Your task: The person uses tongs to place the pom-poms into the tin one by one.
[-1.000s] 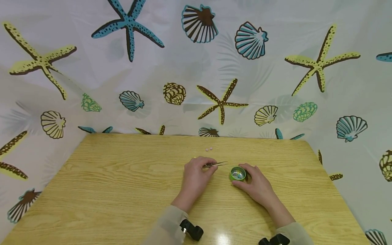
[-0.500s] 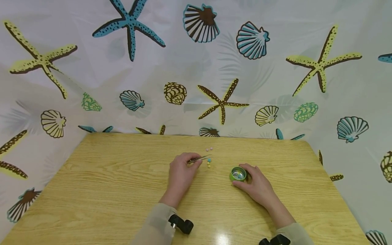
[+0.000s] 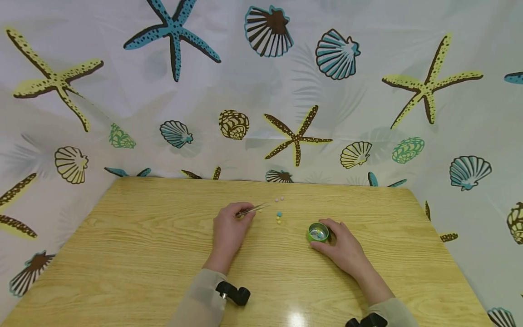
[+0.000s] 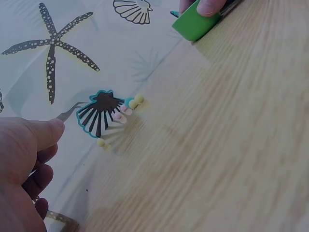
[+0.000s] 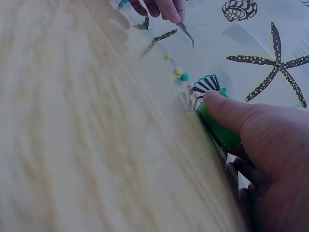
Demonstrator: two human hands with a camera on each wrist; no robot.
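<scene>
Pinched between my left hand's (image 3: 229, 227) thumb and fingers is a pair of tweezers (image 3: 254, 209), its bent tips pointing right, just over a lone yellow bead (image 3: 260, 210). In the left wrist view the tweezers (image 4: 70, 112) hold nothing between their tips. My right hand (image 3: 343, 245) grips a small round green tin (image 3: 309, 238) that stands on the table, thumb on the near side and fingers on the far side. A few small bluish bits show inside it. Between the hands lie a blue bead (image 3: 279, 214) and two yellow beads (image 3: 279, 222).
Two pink beads (image 3: 276, 200) lie farther back on the wooden table (image 3: 163, 254). A cloth (image 3: 229, 86) printed with shells and starfish hangs along the table's back and sides. Each sleeve carries a black wrist mount (image 3: 234, 293).
My left hand has moved left with the tweezers, away from the tin and past the blue and yellow beads, which it hid earlier. My right hand and the tin have stayed put.
</scene>
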